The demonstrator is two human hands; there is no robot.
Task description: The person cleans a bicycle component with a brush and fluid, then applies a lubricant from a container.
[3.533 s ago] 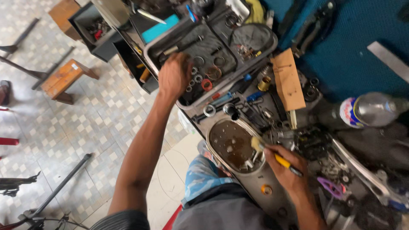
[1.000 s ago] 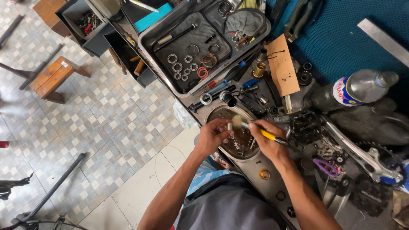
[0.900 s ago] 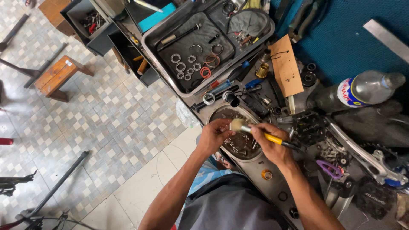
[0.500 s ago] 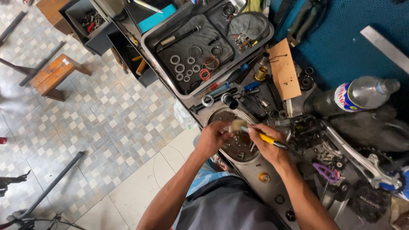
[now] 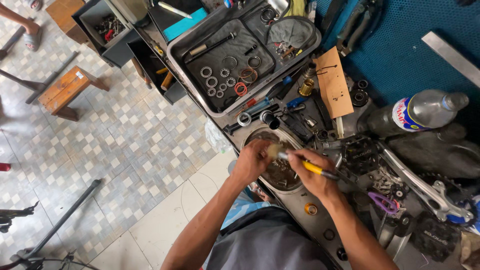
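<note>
Brushing in progress: right hand (image 5: 314, 176) is pinching the yellow-handled brush (image 5: 300, 164); left hand (image 5: 254, 161) is curling fingers around a small part, hidden, over the oval basin (image 5: 295, 186). Keeping bristles on the part and drips inside seems best.

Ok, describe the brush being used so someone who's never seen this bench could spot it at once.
Find the long grey tray of bearing rings, then drop to the oval pan of dark liquid at the bench edge. Over it, the right hand holds a brush: the only yellow handle there, with pale bristles toward the left hand.
</note>
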